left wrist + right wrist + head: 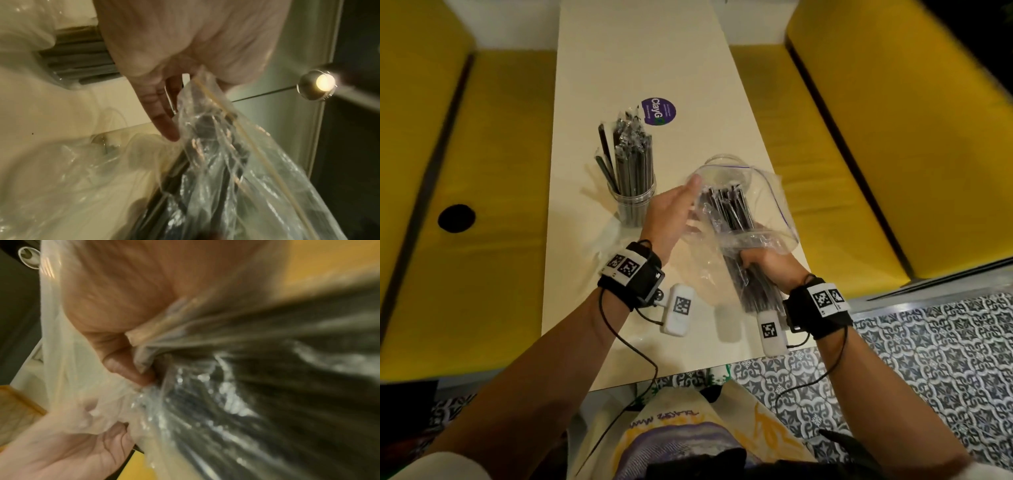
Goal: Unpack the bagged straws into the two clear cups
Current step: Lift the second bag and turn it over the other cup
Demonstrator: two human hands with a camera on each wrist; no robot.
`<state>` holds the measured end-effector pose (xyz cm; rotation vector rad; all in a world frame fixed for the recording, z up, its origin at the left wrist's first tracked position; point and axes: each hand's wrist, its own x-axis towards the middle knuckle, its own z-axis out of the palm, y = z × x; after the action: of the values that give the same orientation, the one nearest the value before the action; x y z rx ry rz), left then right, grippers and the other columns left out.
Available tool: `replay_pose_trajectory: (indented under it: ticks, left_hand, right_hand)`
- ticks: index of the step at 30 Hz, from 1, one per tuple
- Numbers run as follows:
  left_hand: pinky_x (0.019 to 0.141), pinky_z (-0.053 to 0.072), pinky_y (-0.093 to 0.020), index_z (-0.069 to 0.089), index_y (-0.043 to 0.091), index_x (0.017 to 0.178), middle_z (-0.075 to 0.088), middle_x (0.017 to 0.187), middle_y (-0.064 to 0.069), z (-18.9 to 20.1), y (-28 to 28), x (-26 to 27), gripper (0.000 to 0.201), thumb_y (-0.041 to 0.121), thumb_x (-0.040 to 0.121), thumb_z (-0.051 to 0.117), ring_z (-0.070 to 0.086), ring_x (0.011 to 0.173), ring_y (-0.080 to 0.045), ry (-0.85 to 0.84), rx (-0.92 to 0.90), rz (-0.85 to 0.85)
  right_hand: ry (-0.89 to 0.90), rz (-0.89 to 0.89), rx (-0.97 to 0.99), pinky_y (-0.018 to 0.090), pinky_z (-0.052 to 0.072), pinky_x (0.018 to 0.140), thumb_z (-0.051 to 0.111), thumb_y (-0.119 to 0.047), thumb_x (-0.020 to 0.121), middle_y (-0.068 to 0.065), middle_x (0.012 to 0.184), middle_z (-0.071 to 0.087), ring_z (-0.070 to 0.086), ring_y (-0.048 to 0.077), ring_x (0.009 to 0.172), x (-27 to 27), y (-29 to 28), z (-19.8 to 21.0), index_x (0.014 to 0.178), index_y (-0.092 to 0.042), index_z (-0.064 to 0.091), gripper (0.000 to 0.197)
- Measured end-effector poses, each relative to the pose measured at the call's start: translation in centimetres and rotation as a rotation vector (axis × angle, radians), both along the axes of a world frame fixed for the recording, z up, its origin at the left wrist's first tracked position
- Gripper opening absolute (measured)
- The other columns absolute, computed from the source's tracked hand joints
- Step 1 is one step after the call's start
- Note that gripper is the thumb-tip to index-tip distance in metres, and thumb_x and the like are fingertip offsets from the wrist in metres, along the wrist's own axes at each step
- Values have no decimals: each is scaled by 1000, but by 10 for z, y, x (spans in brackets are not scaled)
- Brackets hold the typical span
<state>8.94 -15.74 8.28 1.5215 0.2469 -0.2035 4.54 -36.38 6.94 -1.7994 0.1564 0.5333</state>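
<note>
A clear cup (635, 205) packed with black wrapped straws stands left of centre on the cream table (654, 51). Behind the bag, only the rim of a second clear cup (722, 158) shows. The clear zip bag (767, 205) is held tilted above the table, with a bundle of black straws (729, 209) inside. My right hand (760, 260) grips the bundle's near end through the bunched plastic; its thumb (127, 368) presses the film. My left hand (678, 205) holds the bag's mouth with its fingers (164, 123) straight. The zip edge (226, 113) runs between thumb and fingers.
A round purple sticker (658, 111) lies on the table beyond the full cup. Yellow benches (482, 205) (893, 171) flank the narrow table, and the left one has a black round hole (456, 218). Patterned floor tiles (928, 359) lie at the near right.
</note>
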Motion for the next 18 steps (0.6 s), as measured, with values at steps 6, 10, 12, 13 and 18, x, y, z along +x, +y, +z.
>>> replay_pose_trajectory:
  ticks: [6,10,12,13,18]
  left_hand:
    - [45,49,-25,71,2,118,64,72,2,-10,-7,6,22,14,108,57,56,62,-17,226,-140,113]
    - [74,62,-43,45,42,155,65,125,9,-11,-13,-7,76,-6,97,57,68,93,-13,25,171,-157]
    - [104,55,-47,62,26,143,61,144,5,-7,-13,-10,50,10,96,54,64,118,-19,-48,105,-244]
    - [112,46,-55,69,19,133,61,147,-2,-5,-12,-12,42,24,93,55,61,127,-28,-28,8,-292]
    - [112,49,-48,68,15,135,74,133,-7,2,-18,-17,43,39,100,69,67,127,-26,12,-158,-377]
  right_hand:
    - [-4,-75,127,23,49,62,56,-8,59,-15,62,64,60,5,62,3,4,1,78,-23,61,25]
    - [-11,-152,242,28,47,65,51,-3,59,-2,62,51,53,16,58,19,13,11,67,-13,49,13]
    - [10,-163,240,38,47,75,52,-5,62,10,74,52,54,28,73,25,13,14,74,-13,49,15]
    - [28,-148,212,43,46,80,53,-7,62,16,81,53,54,32,80,27,12,13,77,-13,52,15]
    - [-69,146,39,47,57,78,59,-3,70,35,95,60,61,40,82,27,22,21,109,16,56,44]
